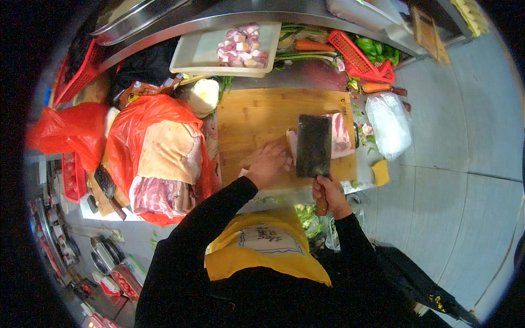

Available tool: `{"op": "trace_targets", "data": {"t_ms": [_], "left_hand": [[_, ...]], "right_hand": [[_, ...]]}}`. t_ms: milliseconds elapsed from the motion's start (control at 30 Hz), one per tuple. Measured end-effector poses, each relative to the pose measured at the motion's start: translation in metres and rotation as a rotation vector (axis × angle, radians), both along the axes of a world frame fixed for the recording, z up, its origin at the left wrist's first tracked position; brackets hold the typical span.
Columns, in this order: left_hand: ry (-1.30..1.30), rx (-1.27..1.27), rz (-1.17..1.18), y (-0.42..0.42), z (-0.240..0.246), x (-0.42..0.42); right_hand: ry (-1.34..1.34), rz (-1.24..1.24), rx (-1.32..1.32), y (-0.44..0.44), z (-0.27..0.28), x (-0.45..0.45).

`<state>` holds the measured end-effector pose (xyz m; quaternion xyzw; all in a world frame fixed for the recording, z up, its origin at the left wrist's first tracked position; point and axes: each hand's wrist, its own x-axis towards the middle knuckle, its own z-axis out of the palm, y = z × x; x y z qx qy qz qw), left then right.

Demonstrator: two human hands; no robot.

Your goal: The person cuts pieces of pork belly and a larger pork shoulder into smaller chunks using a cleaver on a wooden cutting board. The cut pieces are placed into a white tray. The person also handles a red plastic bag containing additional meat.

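My right hand (332,196) grips the wooden handle of a cleaver (313,145), whose broad dark blade lies across my view above a bamboo cutting board (254,110). To the right of the blade shows a slab of raw pork (340,137) with red and white layers; the blade hides part of the meat. A pale strip of pork (291,143) shows along the blade's left side. Slightly blurred, my left hand (268,164) is low over the board, its fingertips beside that strip. Whether those fingers hold a piece is unclear. A small pale piece lies near my left wrist.
A white tray (197,47) of pork cubes stands behind the board. Left is a large pork slab (168,151) in a red plastic bag; beyond it lies another cleaver (105,182). A red basket (357,57), carrots (377,87) and a white plastic bag (387,123) are right.
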<state>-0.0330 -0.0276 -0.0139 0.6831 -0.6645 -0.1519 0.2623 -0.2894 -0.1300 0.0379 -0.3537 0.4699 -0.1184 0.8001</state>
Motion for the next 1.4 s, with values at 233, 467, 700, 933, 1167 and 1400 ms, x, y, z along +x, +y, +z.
{"op": "trace_targets", "data": {"t_ms": [233, 467, 700, 933, 1167, 1400], "left_hand": [[0.279, 0.316, 0.352, 0.04, -0.016, 0.053], [0.118, 0.039, 0.302, 0.068, -0.007, 0.023], [0.392, -0.151, 0.733, 0.016, 0.005, -0.011], [0.2, -0.796, 0.717, -0.061, 0.126, 0.087], [-0.094, -0.542, 0.483, -0.095, 0.128, 0.174], [-0.025, -0.238, -0.116, -0.08, 0.026, 0.075]], "right_hand": [[0.353, 0.373, -0.46, 0.002, 0.009, -0.006], [0.244, 0.43, -0.308, 0.026, -0.031, -0.008], [0.109, 0.457, -0.666, 0.064, -0.022, 0.08], [0.209, 0.359, -1.086, 0.03, 0.114, 0.155], [0.1, -0.052, -1.078, -0.007, 0.126, 0.131], [0.337, -0.031, -0.577, 0.04, 0.055, -0.001]]}}
